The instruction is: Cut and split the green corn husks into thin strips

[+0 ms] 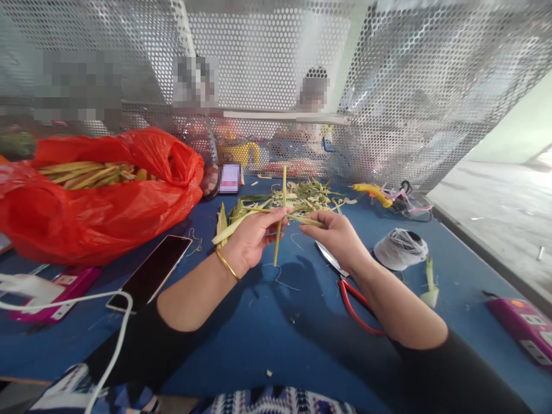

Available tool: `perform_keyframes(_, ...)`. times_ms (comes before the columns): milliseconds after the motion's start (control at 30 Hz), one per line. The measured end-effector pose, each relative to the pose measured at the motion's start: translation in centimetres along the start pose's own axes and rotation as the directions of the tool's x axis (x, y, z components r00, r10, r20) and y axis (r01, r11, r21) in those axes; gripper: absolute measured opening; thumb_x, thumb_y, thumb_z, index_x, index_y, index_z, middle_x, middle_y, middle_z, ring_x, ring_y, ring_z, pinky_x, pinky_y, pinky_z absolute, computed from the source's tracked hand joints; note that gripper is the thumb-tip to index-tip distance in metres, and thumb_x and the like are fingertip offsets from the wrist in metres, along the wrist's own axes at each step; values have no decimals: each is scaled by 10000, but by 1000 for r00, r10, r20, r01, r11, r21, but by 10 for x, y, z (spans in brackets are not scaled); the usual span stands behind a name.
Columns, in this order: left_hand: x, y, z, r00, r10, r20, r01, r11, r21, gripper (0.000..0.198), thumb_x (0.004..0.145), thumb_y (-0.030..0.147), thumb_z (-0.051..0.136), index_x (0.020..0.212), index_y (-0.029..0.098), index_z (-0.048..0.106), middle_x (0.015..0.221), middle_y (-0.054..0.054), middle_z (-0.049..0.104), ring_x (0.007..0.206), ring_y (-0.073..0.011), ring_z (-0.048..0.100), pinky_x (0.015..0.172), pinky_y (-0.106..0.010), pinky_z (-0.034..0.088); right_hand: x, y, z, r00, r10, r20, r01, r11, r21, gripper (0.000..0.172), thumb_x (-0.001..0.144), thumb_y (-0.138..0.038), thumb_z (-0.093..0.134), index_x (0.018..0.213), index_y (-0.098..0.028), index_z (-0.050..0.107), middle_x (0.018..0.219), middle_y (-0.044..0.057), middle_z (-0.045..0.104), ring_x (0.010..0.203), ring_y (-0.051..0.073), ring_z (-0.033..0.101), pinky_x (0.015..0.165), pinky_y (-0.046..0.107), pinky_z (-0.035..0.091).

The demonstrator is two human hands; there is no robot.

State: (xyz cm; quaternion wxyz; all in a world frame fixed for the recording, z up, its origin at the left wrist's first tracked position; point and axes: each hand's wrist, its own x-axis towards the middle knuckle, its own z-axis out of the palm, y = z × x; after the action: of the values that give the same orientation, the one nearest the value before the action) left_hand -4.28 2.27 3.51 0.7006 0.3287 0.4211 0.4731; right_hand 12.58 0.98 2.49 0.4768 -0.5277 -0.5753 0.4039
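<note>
Near the middle of the blue table, my left hand (259, 236) pinches two thin yellow-green plant strips where they cross. One strip (284, 183) stands nearly upright through the grip, its lower end poking out below the fingers. My right hand (334, 233) is closed on the end of the other strip (306, 220), which runs roughly level between both hands. Red-handled scissors (351, 293) lie partly under my right forearm. Behind the hands is a heap of cut leaf scraps (304, 196), and wider leaf pieces (233, 221) lie beside my left hand.
A red plastic bag (107, 218) of strips fills the left, near a dark phone (150, 273) and a magenta power strip (77, 293). At right are a white thread spool (401, 248), a yellow glue gun (374, 193) and another power strip (524, 328). A perforated screen (267, 57) stands behind.
</note>
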Motion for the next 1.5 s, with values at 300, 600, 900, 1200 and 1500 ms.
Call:
perform_keyframes(300, -4, -4, 8, 995, -34, -89, 17, 983, -181, 32, 767, 196, 767, 748, 170, 768, 663, 0, 664, 597, -80, 531, 593, -203, 412, -1, 4, 11, 987, 158, 13, -151, 915, 374, 353, 525, -386, 867, 797, -188, 757, 721, 11, 719, 708, 152, 635, 802, 341, 481)
perform_keyframes(600, -4, -25, 10, 997, -57, -60, 50, 992, -112, 119, 647, 173, 846, 738, 185, 769, 874, -29, 751, 778, -118, 641, 670, -221, 433, -8, 10, 29, 980, 137, -145, -72, 920, 386, 330, 490, -437, 873, 478, -196, 647, 518, -6, 621, 585, 136, 543, 702, 324, 454)
perform_keyframes(900, -1, -38, 12, 969, 197, -147, -203, 979, -29, 134, 579, 195, 841, 696, 189, 776, 861, -44, 768, 852, -167, 645, 737, -257, 464, -13, 14, 34, 955, 292, -59, -209, 797, 566, 301, 448, -350, 874, 474, -178, 628, 498, -10, 560, 510, 106, 468, 564, 298, 393)
perform_keyframes(1200, -6, -30, 14, 993, 64, -104, -82, 981, -176, 189, 546, 197, 884, 684, 172, 756, 786, -17, 738, 717, -109, 612, 667, -223, 460, -13, 11, 34, 947, 303, 109, -297, 690, 660, 203, 501, -264, 863, 612, -183, 715, 531, -27, 596, 518, 99, 485, 542, 263, 414)
perform_keyframes(1500, -6, -25, 15, 999, -12, -50, 0, 972, -236, 137, 630, 150, 849, 691, 155, 726, 713, 6, 695, 626, -70, 581, 632, -198, 463, -15, 13, 36, 976, 205, 73, -204, 749, 631, 192, 539, -319, 837, 545, -202, 685, 538, -3, 611, 542, 120, 497, 590, 282, 446)
